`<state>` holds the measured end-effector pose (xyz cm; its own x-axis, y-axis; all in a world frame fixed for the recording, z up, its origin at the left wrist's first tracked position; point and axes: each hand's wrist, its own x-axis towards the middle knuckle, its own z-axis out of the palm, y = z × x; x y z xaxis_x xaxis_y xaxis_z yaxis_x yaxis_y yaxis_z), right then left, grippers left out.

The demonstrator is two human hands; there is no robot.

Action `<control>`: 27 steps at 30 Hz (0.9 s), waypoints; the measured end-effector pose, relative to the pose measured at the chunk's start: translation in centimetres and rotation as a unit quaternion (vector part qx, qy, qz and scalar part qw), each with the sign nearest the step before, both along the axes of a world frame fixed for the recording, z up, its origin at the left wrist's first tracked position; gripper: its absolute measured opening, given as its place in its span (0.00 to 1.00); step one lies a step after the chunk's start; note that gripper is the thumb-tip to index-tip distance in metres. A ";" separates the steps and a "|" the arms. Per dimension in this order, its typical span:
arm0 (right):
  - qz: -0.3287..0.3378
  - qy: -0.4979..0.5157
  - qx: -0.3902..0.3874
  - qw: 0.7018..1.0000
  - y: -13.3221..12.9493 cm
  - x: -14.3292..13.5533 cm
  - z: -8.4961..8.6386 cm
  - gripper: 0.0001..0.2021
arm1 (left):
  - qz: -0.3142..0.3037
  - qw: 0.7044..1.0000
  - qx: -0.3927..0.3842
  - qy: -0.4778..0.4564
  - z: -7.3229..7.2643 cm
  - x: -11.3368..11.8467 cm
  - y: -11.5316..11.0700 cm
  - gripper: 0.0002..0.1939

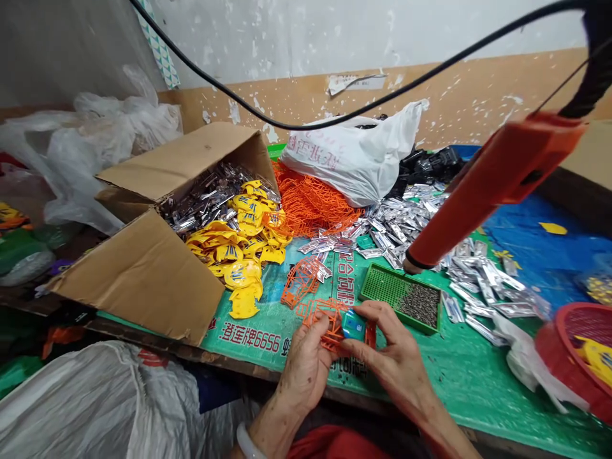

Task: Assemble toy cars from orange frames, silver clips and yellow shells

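Note:
Between my two hands, just above the table's near edge, is an orange plastic frame [323, 312] of thin bars. My left hand [310, 357] pinches its left side. My right hand [389, 347] grips a teal plastic piece [354, 324] by its edge, against the frame's right end; whether the two are joined I cannot tell. Just beyond lies another orange frame [297, 284], with silvery pieces [321, 266] over it. To the right, a green tray [382, 292] holds a heap of small dark screws [419, 305].
An orange-red electric screwdriver [482, 197] hangs at the right from a black cable [306, 126]. At left, a cardboard box [143, 280] spills yellow parts [246, 274]. Behind are piled orange frames [310, 201] and a white sack [349, 159]. A red basket [568, 357] stands far right.

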<state>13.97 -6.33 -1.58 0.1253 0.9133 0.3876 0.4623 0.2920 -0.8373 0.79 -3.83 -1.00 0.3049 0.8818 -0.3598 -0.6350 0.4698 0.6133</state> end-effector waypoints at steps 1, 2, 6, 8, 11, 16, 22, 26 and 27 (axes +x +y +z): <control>-0.003 0.002 0.000 1.000 -0.1 0.1 0.0 0.17 | -0.002 1.000 0.000 -0.001 0.1 0.0 0.0 0.07; -0.003 0.001 0.000 1.000 -0.2 0.2 0.0 0.17 | -0.003 1.000 -0.001 -0.001 0.1 0.0 0.0 0.07; 0.004 -0.016 0.006 1.000 -0.2 0.0 0.3 0.17 | 0.001 1.000 -0.004 0.005 -0.1 0.1 -0.2 0.07; 0.007 -0.028 0.011 1.000 0.0 -0.2 0.4 0.18 | 0.005 1.000 -0.004 0.010 -0.2 0.1 -0.3 0.07; 0.008 -0.031 0.014 0.999 0.2 -0.6 0.4 0.18 | 0.002 1.000 0.000 0.018 -0.2 0.0 -0.3 0.08; 0.020 0.007 0.003 1.000 0.3 -0.8 0.2 0.17 | 0.003 1.000 -0.005 0.023 -0.2 0.0 -0.2 0.07; 0.029 0.012 -0.002 0.999 0.2 -0.6 0.1 0.17 | 0.003 1.000 -0.025 -0.002 -0.5 0.3 -0.2 0.07; 0.028 -0.013 -0.014 0.999 0.2 -0.6 0.2 0.17 | 0.004 1.000 -0.012 -0.002 -0.5 0.4 -0.1 0.06; 0.026 -0.014 -0.018 0.999 0.2 -0.7 0.2 0.17 | 0.003 1.000 -0.009 -0.001 -0.5 0.4 -0.1 0.06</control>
